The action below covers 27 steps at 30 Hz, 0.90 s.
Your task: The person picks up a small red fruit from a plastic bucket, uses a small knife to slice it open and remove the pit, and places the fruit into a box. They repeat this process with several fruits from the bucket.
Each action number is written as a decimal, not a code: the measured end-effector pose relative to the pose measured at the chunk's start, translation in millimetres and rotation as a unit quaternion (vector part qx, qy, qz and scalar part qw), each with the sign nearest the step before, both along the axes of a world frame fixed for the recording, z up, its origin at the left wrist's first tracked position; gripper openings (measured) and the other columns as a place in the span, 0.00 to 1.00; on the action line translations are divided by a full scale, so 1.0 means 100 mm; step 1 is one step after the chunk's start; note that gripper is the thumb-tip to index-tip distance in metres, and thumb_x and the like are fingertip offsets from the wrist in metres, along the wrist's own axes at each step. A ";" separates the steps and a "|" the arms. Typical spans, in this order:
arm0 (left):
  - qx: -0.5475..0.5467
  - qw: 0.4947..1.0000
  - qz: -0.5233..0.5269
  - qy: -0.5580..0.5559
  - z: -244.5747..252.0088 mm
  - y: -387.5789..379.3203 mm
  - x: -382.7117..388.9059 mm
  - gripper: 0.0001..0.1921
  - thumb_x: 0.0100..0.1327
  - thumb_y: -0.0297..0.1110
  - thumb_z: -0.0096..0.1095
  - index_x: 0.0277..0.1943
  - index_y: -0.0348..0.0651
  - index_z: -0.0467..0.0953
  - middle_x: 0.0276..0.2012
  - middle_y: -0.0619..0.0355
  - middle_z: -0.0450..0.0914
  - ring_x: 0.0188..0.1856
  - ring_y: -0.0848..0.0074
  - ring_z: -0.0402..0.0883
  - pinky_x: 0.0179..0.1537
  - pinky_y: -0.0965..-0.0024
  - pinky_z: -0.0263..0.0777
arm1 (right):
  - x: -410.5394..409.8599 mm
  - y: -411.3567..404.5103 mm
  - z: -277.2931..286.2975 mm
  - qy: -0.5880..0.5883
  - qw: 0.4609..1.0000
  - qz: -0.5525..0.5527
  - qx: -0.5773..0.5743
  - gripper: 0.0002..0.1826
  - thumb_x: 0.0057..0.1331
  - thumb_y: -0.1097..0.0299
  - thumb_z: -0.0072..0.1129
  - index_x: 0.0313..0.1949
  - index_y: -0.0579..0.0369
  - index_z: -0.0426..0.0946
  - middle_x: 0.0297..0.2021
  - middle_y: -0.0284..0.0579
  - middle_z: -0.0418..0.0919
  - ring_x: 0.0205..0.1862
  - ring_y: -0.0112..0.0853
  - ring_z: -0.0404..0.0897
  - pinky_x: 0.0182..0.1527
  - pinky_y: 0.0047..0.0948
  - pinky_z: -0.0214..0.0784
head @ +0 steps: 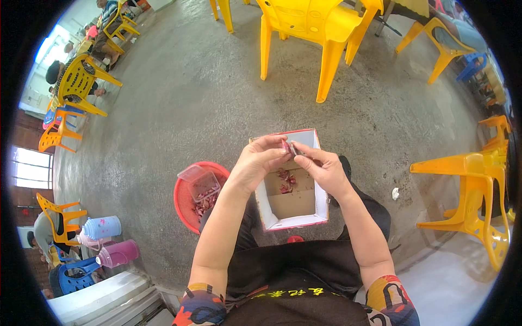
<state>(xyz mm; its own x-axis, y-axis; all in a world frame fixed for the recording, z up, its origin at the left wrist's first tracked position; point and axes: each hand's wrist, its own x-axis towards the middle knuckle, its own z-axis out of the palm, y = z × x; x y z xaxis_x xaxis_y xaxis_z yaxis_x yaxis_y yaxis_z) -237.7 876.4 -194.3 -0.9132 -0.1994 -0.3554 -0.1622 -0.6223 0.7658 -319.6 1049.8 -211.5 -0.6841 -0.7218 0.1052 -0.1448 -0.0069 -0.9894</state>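
Observation:
Above a white-lined cardboard box (291, 203), my left hand (261, 159) pinches a small reddish-purple shallot (286, 146). My right hand (324, 167) meets it there, its fingers closed on a small dark object (295, 150), perhaps a short blade; too small to tell. Red-purple skins (286, 181) lie on the bottom of the box. To the left of the box, partly behind my left forearm, a red plastic basket (179, 199) holds shallots (206, 203) and a clear plastic container (200, 183) with more pieces inside.
A yellow plastic chair (301, 20) stands ahead; more yellow chairs (465, 195) are at the right. Blue (104, 227) and purple (120, 253) vacuum flasks are at the lower left. Crumpled white paper (395, 193) lies on the concrete floor. Several people sit along the edges. A small red object (295, 239) is near my apron.

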 end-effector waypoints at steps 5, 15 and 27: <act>0.011 1.000 -0.004 0.009 0.00 -0.01 0.01 0.15 0.57 0.19 0.61 0.49 0.34 0.75 0.42 0.55 0.78 0.44 0.75 0.80 0.49 0.74 0.77 | -0.03 0.06 0.13 -0.070 0.997 0.004 0.033 0.20 0.65 0.69 0.59 0.57 0.50 0.74 0.39 0.35 0.81 0.34 0.19 0.75 0.41 0.21 0.70; -0.006 1.000 -0.008 0.010 0.00 -0.02 0.01 0.15 0.57 0.19 0.62 0.48 0.35 0.75 0.43 0.57 0.78 0.44 0.77 0.79 0.49 0.73 0.76 | 0.02 0.04 0.10 -0.110 0.990 0.079 0.029 0.23 0.65 0.69 0.58 0.60 0.45 0.71 0.27 0.28 0.74 0.27 0.16 0.71 0.29 0.21 0.75; -0.010 1.000 -0.027 0.008 -0.03 -0.03 0.02 0.15 0.57 0.20 0.63 0.48 0.37 0.75 0.39 0.61 0.76 0.43 0.79 0.78 0.49 0.72 0.76 | -0.01 0.05 0.08 -0.107 0.992 0.062 0.023 0.19 0.63 0.70 0.61 0.54 0.51 0.76 0.33 0.29 0.79 0.29 0.16 0.74 0.34 0.18 0.71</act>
<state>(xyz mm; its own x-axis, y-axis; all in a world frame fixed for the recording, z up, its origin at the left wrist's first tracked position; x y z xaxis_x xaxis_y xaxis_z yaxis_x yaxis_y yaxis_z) -235.4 872.9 -197.0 -0.9282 -0.1561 -0.3377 -0.1836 -0.5973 0.7807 -320.3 1054.7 -203.5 -0.5933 -0.8022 -0.0677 0.0674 0.0343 -0.9971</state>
